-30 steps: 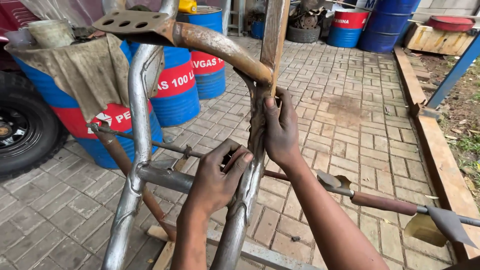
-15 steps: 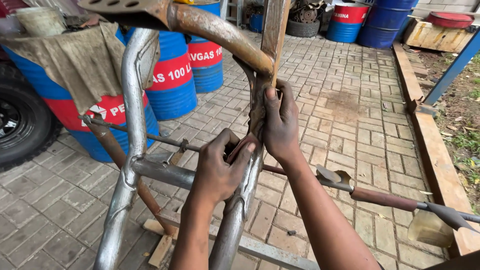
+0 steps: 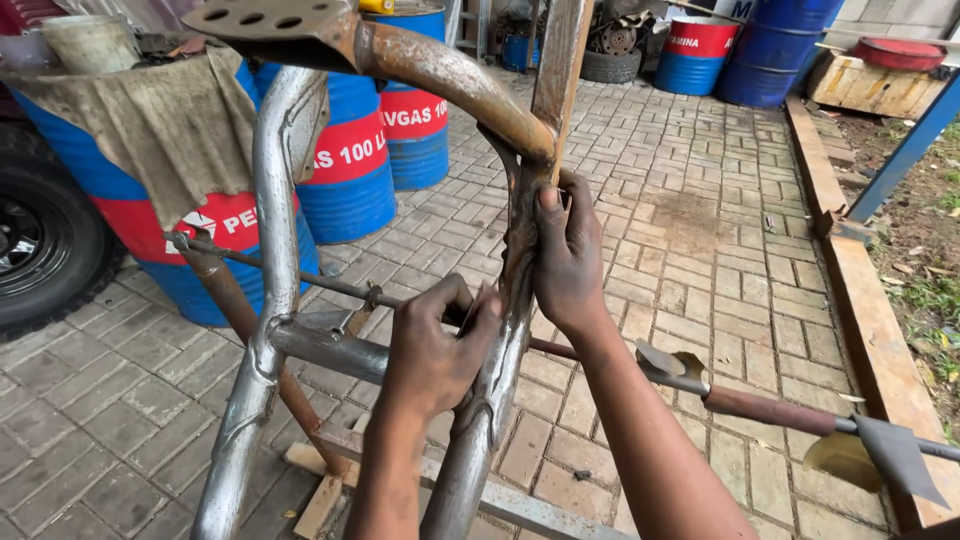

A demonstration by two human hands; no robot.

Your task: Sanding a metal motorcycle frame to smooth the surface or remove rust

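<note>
A rusty and bare-metal tube frame (image 3: 275,200) stands upright in front of me on a brick floor. My right hand (image 3: 568,255) grips the frame's right-hand upright just below its welded joint, thumb pointing up along the tube. Lower down, my left hand (image 3: 438,345) is closed around the same tube, where a cross tube (image 3: 325,345) meets it. I cannot tell whether the left hand holds anything besides the tube. A thin rod (image 3: 300,275) runs behind the frame.
Blue and red oil drums (image 3: 352,165) stand behind the frame, one draped with a dirty cloth (image 3: 160,120). A tyre (image 3: 40,250) sits at the left. A rusty bar with flat blades (image 3: 780,412) lies to the right, beside a wooden curb (image 3: 860,300).
The view has shifted slightly, so the frame and hands sit a little differently in the picture. Both hands keep their hold on the right-hand tube; the left hand has slid a little along it.
</note>
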